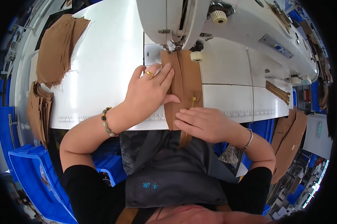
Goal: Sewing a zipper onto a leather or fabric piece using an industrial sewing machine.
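Head view: pressing a brown fabric panel [192, 71] onto the white sewing table [108, 74], toward 12 o'clock from centre, right at the presser foot [171, 46] of the sewing machine [250, 26]. Spreading the left hand [148, 89] at 11 o'clock, resting fingertips and thumb on the cloth, wearing a bead bracelet [107, 123]. Laying the right hand [209, 125] toward 4 o'clock across the panel's near end, holding its fingers close together (being unable to tell about any pinching by its hidden thumb), just below a brass zipper pull [194, 99]. Seeing a stack of brown cloth pieces [58, 48] at 10 o'clock, a folded brown bundle [39, 108] at 9, a zipper strip [277, 92] near 3 and a blue plastic bin [21, 171] at 8.
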The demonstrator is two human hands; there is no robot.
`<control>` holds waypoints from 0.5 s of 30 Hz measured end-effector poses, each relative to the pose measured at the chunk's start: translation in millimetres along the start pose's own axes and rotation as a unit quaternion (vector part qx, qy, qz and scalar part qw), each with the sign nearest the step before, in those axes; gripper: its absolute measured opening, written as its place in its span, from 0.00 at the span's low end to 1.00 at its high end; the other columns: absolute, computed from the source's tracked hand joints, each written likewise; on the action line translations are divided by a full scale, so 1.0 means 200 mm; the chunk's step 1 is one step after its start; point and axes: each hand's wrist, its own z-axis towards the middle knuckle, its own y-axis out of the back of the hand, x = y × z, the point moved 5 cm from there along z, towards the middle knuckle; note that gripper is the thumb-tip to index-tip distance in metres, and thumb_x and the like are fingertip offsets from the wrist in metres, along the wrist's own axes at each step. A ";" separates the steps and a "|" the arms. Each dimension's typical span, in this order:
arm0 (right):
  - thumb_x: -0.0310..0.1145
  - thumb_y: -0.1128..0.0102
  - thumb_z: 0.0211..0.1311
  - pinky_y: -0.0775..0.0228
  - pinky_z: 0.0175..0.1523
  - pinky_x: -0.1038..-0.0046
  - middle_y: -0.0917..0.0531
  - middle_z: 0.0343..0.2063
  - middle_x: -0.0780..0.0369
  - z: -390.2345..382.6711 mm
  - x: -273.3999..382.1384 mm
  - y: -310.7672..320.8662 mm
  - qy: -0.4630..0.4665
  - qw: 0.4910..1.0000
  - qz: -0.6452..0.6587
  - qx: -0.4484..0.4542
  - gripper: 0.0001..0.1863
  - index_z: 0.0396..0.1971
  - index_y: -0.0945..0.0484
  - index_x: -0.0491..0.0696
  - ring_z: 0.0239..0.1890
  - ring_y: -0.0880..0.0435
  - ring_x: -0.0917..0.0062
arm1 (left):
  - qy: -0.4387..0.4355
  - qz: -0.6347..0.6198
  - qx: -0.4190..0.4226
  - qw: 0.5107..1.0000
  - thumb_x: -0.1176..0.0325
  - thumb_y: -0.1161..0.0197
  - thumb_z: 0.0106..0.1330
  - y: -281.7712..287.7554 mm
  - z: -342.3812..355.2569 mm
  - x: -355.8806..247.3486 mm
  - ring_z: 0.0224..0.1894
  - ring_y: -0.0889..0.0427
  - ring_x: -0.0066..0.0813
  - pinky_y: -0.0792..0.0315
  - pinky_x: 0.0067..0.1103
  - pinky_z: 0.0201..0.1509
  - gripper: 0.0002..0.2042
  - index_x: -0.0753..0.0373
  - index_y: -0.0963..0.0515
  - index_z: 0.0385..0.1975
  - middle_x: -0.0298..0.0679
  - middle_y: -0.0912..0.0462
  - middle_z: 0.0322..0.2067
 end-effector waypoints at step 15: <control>0.28 0.33 0.51 0.24 0.30 0.80 0.16 0.36 0.63 0.24 -0.30 0.11 0.079 0.972 -0.180 -0.126 0.16 0.42 0.14 0.43 0.31 0.15 0.76 | -0.006 -0.045 -0.009 0.999 0.68 0.30 0.53 -0.01 -0.03 0.03 0.59 0.24 0.34 0.29 0.32 0.62 0.30 0.65 0.19 0.60 0.36 0.21 0.66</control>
